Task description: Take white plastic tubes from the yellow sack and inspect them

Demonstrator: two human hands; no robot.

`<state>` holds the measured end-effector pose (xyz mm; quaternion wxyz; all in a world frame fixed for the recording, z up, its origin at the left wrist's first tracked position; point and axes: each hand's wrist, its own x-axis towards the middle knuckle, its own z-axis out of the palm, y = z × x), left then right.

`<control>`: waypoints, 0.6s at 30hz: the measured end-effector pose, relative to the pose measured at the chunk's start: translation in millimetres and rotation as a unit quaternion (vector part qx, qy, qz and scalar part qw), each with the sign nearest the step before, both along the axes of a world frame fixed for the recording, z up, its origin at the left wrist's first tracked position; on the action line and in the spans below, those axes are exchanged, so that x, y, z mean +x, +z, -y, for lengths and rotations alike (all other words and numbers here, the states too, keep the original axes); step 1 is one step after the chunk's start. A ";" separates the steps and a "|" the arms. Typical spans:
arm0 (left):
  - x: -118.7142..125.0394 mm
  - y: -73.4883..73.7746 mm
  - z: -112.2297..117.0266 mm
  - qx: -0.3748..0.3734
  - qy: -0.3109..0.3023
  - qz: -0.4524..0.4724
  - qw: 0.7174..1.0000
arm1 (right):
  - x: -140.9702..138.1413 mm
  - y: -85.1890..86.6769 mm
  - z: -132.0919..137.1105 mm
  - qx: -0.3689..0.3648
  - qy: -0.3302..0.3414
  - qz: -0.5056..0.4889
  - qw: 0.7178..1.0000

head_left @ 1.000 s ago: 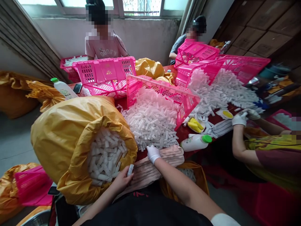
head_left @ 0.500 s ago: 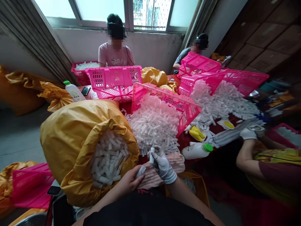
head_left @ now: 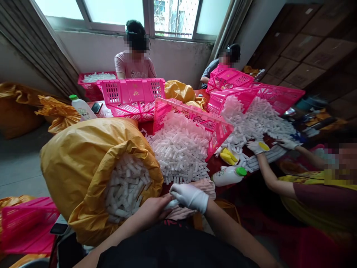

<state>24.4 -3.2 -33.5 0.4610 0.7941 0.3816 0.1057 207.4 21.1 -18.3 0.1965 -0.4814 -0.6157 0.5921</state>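
Our left hand (head_left: 152, 210), bare, has its fingers curled round one end of a small white tube (head_left: 171, 204). Our right hand (head_left: 191, 196), in a white glove, is closed over the other end. Both pinch the same piece, held low in front of us, just above the stack of pinkish ribbed sheets (head_left: 208, 183) at the table (head_left: 216, 163) edge.

Risks, as we judge them:
- The tube is short & smooth and the glove hides most of it. A skewed push btwn the hands could pop it out into our lap or onto the floor.
- The yellow sack (head_left: 83, 156) leans w/ its mouth open right beside the left hand. An elbow nudge could spill its white pieces.
- The loose pile (head_left: 181, 149) from the tipped pink basket (head_left: 212, 123) reaches nearly to the sheets, so bits could slide off the edge.
- The bottle (head_left: 227, 175) w/ green cap lies on its side nr the edge and might roll.

Surface: red table, crowded.

Room: window (head_left: 117, 11) at the back, cardboard boxes (head_left: 306, 48) stacked at right, more pink baskets. Three other people sit round the table, and a co-worker's gloved hand (head_left: 258, 147) rests by another pile.
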 end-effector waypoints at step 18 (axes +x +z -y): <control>12.5 -18.0 11.6 -0.282 0.205 0.209 0.914 | -38.4 -36.7 22.1 -0.046 -0.214 -0.325 0.920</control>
